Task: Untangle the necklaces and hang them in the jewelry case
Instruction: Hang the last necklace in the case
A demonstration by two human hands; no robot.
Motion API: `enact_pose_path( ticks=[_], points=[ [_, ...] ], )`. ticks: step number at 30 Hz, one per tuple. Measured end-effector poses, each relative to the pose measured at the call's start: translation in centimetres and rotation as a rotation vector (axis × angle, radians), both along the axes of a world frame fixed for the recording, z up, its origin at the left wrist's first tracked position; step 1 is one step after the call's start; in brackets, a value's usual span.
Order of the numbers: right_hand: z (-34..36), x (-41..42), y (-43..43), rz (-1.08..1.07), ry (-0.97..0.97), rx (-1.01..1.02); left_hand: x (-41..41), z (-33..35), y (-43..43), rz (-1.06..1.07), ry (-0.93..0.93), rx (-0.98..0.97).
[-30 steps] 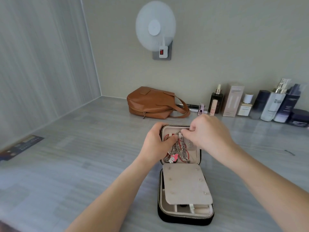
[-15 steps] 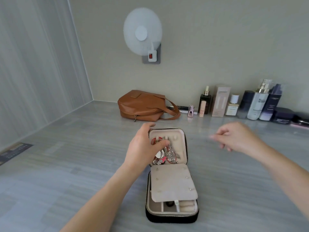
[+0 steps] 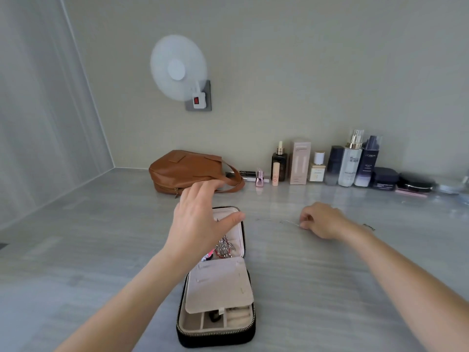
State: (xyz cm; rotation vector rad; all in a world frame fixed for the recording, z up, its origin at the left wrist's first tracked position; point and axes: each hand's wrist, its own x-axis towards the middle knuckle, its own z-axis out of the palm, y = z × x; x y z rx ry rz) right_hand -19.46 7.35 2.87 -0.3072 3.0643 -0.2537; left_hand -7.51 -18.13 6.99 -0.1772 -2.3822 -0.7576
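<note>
Right hand pinches a necklace beside the jewelry case.

The left forearm runs from 7 o'clock toward 1 o'clock, bare to the wrist. The left hand, near the frame's centre, is palm down with fingers straight and the thumb splayed toward 3 o'clock, holding nothing. The right forearm slants from 4 o'clock toward 10 o'clock. The right hand sits at 3 o'clock of the left, well apart, knuckles up and fingers curled, their tips pinching a thin chain.
</note>
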Motion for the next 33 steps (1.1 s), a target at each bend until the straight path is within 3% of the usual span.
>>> enact_pose_path(
  ticks=[4, 8, 14, 19, 28, 33],
  points=[
    [-0.1, 0.4, 0.0, 0.099, -0.003, 0.061, 0.0, 1.0, 1.9, -0.084, -0.022, -0.002],
    [1.4, 2.1, 0.5, 0.14, -0.051, -0.374, -0.8, 1.2, 4.1, -0.229, -0.101, 0.046],
    [4.7, 5.3, -0.5, 0.187, -0.15, -0.745, -3.0, 1.2, 8.7, -0.37, -0.441, 0.416],
    [6.9, 7.2, -2.2, 0.241, -0.136, -0.696, -3.5, 0.7, 9.4, -0.481, -0.6, 0.558],
    [8.6, 8.7, -3.9, 0.29, -0.129, -0.706, -2.3, 0.1, 6.3, -0.433, -0.518, 0.556],
    [8.9, 9.3, -4.0, 0.29, -0.159, -0.649, -1.5, 0.0, 4.0, -0.423, -0.446, 0.677]
  ],
)
